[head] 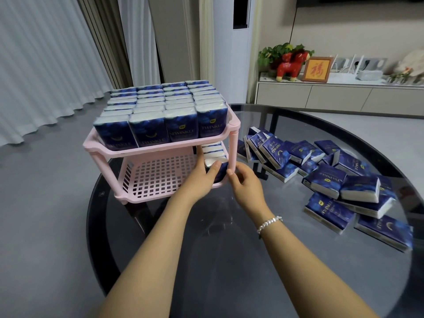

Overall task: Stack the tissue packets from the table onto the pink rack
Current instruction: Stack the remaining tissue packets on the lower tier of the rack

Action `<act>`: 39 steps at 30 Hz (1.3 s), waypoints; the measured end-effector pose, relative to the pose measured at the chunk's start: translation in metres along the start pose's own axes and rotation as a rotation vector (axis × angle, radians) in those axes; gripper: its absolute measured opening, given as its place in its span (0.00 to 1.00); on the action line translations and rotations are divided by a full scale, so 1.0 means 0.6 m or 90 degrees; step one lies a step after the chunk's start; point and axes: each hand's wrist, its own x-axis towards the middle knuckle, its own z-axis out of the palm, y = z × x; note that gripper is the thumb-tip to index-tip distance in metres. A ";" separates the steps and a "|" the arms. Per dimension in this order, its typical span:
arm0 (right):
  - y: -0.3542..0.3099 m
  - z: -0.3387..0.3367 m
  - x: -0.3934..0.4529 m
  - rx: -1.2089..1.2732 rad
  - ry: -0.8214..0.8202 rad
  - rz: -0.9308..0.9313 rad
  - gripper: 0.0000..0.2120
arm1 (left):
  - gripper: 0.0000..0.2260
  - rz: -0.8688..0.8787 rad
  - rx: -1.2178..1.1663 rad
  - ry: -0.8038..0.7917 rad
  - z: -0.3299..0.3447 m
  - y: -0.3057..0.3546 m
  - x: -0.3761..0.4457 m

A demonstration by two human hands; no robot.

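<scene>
Glass table (229, 260), grey floor; left hand (199, 177) grips packet (218, 167), right hand (244, 183) loose.

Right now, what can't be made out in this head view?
- Lower-shelf packets: count hidden by top shelf and left hand.
- Right hand fingertips: contact with the rack post unclear.
- Table pile: overlapping, uncountable.
- Small print on packets: too small.

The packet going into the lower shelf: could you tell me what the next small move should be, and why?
Probably let go: the left hand has the packet standing in the lower shelf row, while loose packets wait on the table.
</scene>
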 end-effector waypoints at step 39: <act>-0.046 -0.198 0.008 -0.230 -0.140 0.028 0.34 | 0.08 -0.069 -0.442 0.053 0.107 0.068 -0.103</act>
